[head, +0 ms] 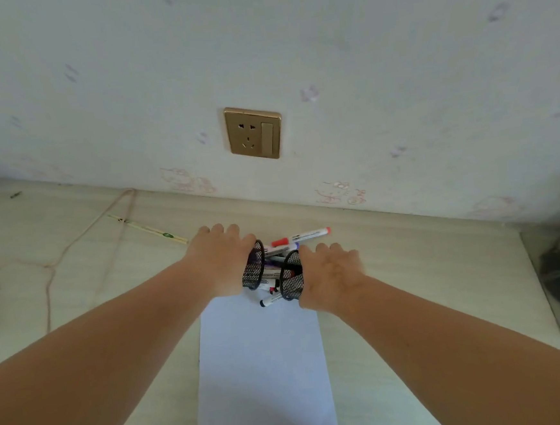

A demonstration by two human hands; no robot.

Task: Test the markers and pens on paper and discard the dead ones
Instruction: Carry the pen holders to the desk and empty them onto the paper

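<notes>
Frame centre: our left hand (pixel 220 260) grips one mesh cup (pixel 254 268), right hand (pixel 330 273) grips other mesh cup (pixel 290 278); markers (pixel 277 261) between, above paper (pixel 263 364). Setup step. Next, we judge: pick one marker, uncap.

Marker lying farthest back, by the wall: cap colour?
Red cap on the marker, white barrel; head view, the only one, shows it clearly.

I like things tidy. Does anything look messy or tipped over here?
Yes. Two black mesh cups, one under the left hand and one under the right hand, lie tipped on their sides. Markers poke out between them, jumbled across the top of the paper.
</notes>
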